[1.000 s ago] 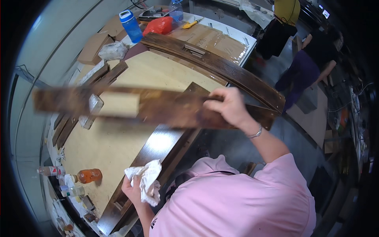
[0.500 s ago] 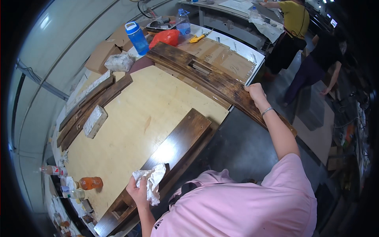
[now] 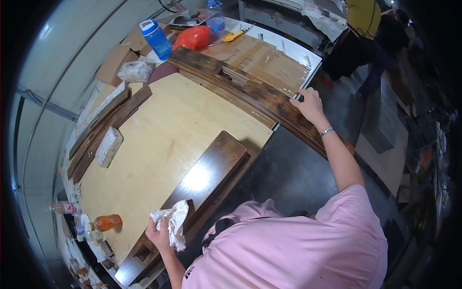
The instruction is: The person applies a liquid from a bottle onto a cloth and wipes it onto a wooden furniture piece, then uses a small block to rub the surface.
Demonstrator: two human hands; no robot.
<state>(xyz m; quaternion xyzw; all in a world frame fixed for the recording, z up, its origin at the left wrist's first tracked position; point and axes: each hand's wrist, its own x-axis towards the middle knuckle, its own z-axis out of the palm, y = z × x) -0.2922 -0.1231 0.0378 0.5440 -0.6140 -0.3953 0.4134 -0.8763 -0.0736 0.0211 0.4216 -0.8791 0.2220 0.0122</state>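
My left hand (image 3: 160,235) is closed on a crumpled white cloth (image 3: 174,221). The cloth is over the lower part of a glossy dark-brown wooden board (image 3: 211,156) with a rectangular slot near its near end. My right hand (image 3: 310,107) is at the far edge of a second dark wooden board (image 3: 269,98), its thumb and fingers bent round that edge. A small dark patch shows between thumb and fingers; whether it is a thing or a gap is unclear. This second board lies across the far side of the pale plywood tabletop (image 3: 159,144) and juts out past it on the right.
More brown boards (image 3: 110,130) and a wrapped white block (image 3: 109,147) lie at the left. An orange-filled bottle (image 3: 108,222) lies near the left edge. A blue bottle (image 3: 156,41), a red bag (image 3: 192,37) and flat cardboard (image 3: 262,60) are farther back. Two people stand at the far right.
The fingers of my right hand have lifted and spread a little at the board's edge. The cloth stays in my left hand. One person at the right has shifted, and the whole view has moved slightly.
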